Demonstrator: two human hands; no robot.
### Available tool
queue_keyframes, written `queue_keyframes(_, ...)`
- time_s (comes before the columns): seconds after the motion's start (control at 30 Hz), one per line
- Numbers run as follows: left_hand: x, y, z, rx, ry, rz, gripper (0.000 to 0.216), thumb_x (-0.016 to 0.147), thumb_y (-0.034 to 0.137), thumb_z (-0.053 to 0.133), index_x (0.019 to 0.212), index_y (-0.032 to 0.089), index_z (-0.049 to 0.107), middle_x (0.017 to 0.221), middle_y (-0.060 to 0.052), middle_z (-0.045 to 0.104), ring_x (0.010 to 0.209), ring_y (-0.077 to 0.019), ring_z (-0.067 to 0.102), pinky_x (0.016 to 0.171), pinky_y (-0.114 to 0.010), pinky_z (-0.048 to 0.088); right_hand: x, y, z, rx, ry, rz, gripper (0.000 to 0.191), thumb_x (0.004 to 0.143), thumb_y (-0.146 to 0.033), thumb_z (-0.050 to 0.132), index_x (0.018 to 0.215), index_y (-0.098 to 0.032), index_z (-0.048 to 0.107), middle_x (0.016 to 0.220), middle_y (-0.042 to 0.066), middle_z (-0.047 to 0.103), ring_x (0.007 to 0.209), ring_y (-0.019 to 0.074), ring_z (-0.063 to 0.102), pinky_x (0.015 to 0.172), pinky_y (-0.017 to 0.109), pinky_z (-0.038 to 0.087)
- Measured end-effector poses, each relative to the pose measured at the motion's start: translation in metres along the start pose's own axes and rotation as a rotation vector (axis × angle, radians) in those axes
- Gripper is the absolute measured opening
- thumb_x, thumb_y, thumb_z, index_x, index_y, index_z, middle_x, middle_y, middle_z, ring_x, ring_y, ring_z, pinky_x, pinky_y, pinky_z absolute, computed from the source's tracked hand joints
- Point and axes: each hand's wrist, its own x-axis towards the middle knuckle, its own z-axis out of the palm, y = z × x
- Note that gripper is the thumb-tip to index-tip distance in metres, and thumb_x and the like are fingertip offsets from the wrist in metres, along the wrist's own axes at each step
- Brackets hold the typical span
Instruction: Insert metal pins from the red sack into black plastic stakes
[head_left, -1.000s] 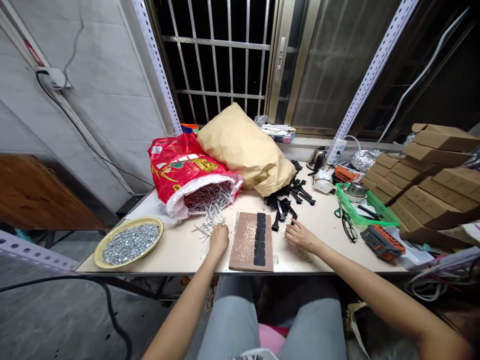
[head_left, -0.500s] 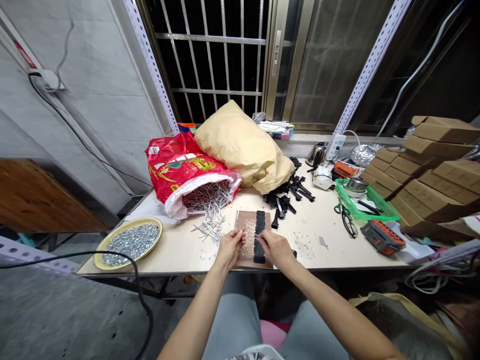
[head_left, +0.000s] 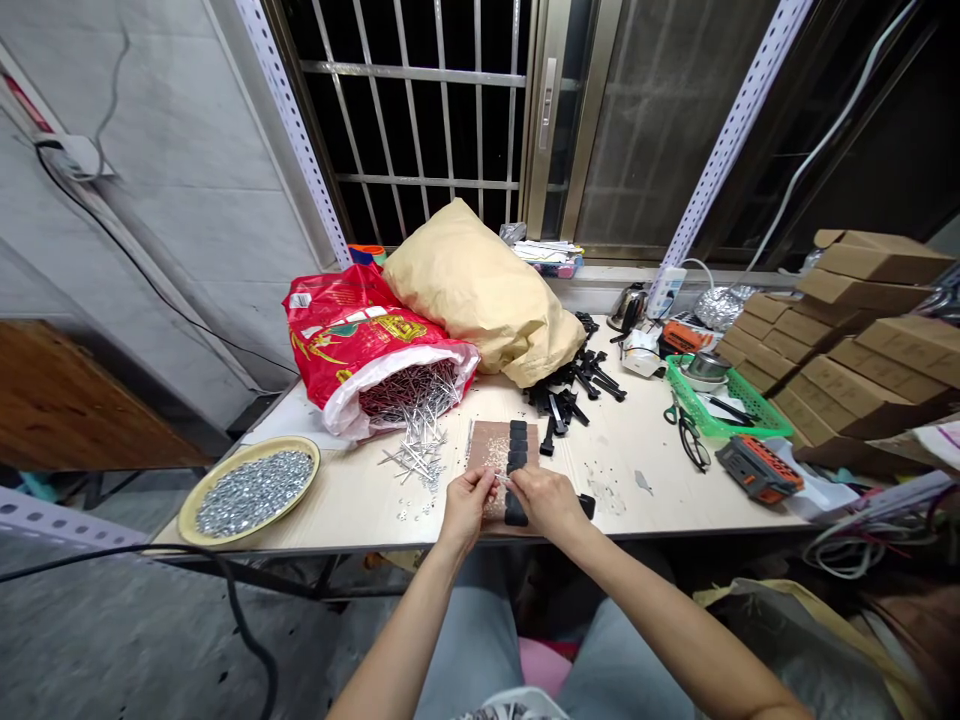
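Note:
My left hand (head_left: 466, 502) is closed in a pinch over the brown board (head_left: 487, 445); what its fingertips hold is too small to make out. Close by on the right, my right hand (head_left: 549, 497) pinches a thin silver metal pin (head_left: 502, 477), whose end meets the left fingertips. Below the hands, a row of black plastic pieces (head_left: 517, 440) lies along the right side of the board, partly covered by my fingers. Loose metal pins (head_left: 416, 450) are scattered left of the board. A yellow bowl (head_left: 187, 520) full of small silver metal pieces stands farther left.
A red bag (head_left: 337, 320) spills metal pins onto the table. Behind it leans a large tan sack (head_left: 480, 290), with black plastic parts (head_left: 577, 390) at its mouth. To the right are scissors (head_left: 671, 408), a green basket (head_left: 757, 410), an orange-black tool (head_left: 757, 468) and stacked cardboard boxes (head_left: 847, 395).
My hands have come together: the right moved left, and the pin now meets the left fingertips. The view has shifted slightly.

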Motion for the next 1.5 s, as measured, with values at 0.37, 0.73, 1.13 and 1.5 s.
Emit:
queue_keyframes(0.37, -0.007, 0.007, 0.001, 0.303, -0.085, 0.157, 0.026, 0.066, 0.037, 0.064, 0.076, 0.013, 0.066, 0.063, -0.002, 0.06, 0.056, -0.0107, 0.049, 0.056, -0.022, 0.039, -0.007, 0.012, 0.001, 0.299, -0.023, 0.043, 0.02, 0.089, -0.034, 0.042, 0.077, -0.019, 0.05, 0.072, 0.002, 0.059, 0.064, 0.0138, 0.055, 0.058, 0.022, 0.036)
queue_keyframes(0.73, -0.005, -0.006, 0.0, 0.367, -0.166, 0.157, 0.024, 0.072, 0.037, 0.057, 0.079, 0.015, 0.063, 0.064, -0.001, 0.058, 0.058, -0.0114, 0.05, 0.058, -0.023, 0.04, -0.016, 0.032, -0.005, 0.51, -0.029, -0.001, 0.011, 0.084, -0.028, 0.048, 0.084, -0.019, 0.055, 0.082, 0.002, 0.055, 0.072, 0.0122, 0.054, 0.064, 0.022, 0.041)
queue_keyframes(1.13, 0.005, -0.002, -0.026, 0.567, 0.087, 0.203, 0.04, 0.073, 0.047, 0.052, 0.088, 0.013, 0.065, 0.075, -0.007, 0.065, 0.065, -0.0178, 0.057, 0.062, -0.028, 0.043, -0.01, 0.072, 0.026, 0.369, -0.191, -0.092, 0.009, 0.082, -0.018, 0.047, 0.077, -0.017, 0.055, 0.09, 0.002, 0.051, 0.071, 0.0113, 0.053, 0.064, 0.023, 0.042)
queue_keyframes(1.5, 0.0, 0.007, -0.029, 0.639, 0.094, 0.25, 0.04, 0.075, 0.049, 0.05, 0.085, 0.013, 0.064, 0.077, -0.008, 0.065, 0.071, -0.0187, 0.057, 0.066, -0.027, 0.043, -0.002, 0.074, 0.026, 0.505, -0.34, -0.156, 0.008, 0.079, -0.018, 0.051, 0.074, -0.016, 0.057, 0.085, 0.002, 0.049, 0.071, 0.0114, 0.051, 0.066, 0.023, 0.042)
